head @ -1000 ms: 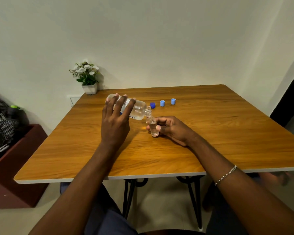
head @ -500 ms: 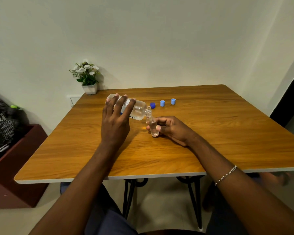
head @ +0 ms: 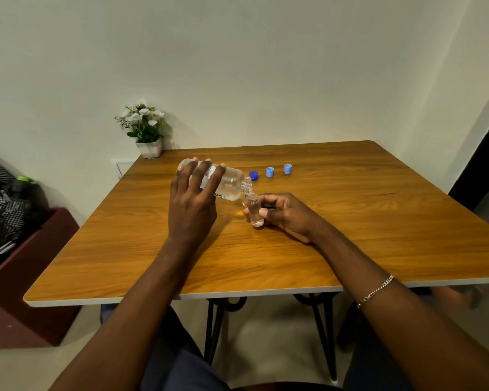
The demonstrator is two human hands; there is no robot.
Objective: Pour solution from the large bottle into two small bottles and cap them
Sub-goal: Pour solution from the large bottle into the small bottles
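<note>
My left hand (head: 194, 198) grips the large clear bottle (head: 229, 183), tipped on its side above the table with its open neck pointing right and down. That neck sits just over the mouth of a small clear bottle (head: 255, 211), which stands on the wooden table (head: 350, 221). My right hand (head: 287, 214) holds this small bottle between thumb and fingers. Clear liquid shows in its lower part. A second small bottle is partly hidden behind it. A dark blue cap (head: 253, 175) and two light blue caps (head: 270, 172) (head: 288, 169) lie in a row behind the bottles.
A white pot of white flowers (head: 144, 128) stands at the table's back left corner against the wall. A dark red cabinet (head: 26, 272) with bags on it is to the left of the table. The wall runs close behind the table.
Almost nothing has moved. The large bottle stays tipped over the small bottle in the same place, and both hands keep their hold.
</note>
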